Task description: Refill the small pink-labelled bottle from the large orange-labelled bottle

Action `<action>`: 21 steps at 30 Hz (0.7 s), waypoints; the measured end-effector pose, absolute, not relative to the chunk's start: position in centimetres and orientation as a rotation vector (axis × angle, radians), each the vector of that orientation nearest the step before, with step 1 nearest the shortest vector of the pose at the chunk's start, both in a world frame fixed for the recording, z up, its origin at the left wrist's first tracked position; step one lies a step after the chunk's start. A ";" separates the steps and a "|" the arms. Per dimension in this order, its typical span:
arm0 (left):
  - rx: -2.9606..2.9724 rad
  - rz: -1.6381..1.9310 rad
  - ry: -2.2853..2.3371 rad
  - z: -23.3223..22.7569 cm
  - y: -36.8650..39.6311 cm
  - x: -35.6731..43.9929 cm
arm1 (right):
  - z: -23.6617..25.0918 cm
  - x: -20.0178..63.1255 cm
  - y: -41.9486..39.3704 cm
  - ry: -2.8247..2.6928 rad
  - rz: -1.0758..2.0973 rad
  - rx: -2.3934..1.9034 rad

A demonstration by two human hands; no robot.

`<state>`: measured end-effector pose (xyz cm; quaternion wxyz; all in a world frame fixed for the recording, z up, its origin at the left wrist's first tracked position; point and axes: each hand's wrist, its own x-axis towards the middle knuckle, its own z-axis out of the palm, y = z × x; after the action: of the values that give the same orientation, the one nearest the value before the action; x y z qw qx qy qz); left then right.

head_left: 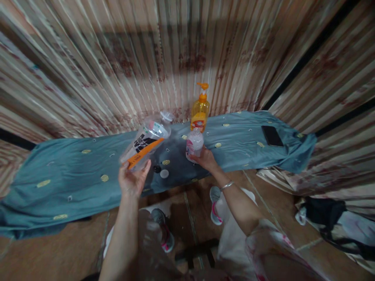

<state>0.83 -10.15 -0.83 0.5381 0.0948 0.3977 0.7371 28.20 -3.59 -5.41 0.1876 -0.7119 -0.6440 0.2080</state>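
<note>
**Crowded middle, roomier sides**

A striped curtain (175,47) closes off the back edge of a long table (84,191) draped in blue-green cloth; both forearms cross its front edge. The left hand (132,180) grasps the lower end of a large clear bottle (145,142), tilted over the cloth, with a broad stretch of room to its left. A pump bottle (200,111) stands upright near the back edge. Just in front, the right hand (207,159) grips a small bottle (194,143), upright; whether it rests on the cloth I cannot tell. Open cloth separates it from a phone (272,136) toward the right end. Between the hands, near the front edge, lie a white disc (164,174) and a black round piece (157,169).
</note>
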 end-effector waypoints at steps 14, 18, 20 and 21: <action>0.233 1.650 0.879 -1.4 -10.8 -0.2 | -6.4 28.9 -2.9 -1.833 0.562 -1.976; 0.269 1.678 0.885 -1.5 -10.6 -0.4 | -6.5 28.5 -3.0 -1.802 0.495 -2.024; 0.281 1.707 0.909 -1.6 -10.5 -0.6 | -6.5 28.4 -3.1 -1.794 0.479 -2.032; 0.292 1.724 0.922 -1.7 -10.4 -0.7 | -6.5 28.4 -3.1 -1.793 0.478 -2.032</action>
<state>-0.68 -10.41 -1.66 0.5501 0.1232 0.3897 0.7282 28.40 -3.09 -6.50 0.1935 -0.7245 -0.6393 0.1703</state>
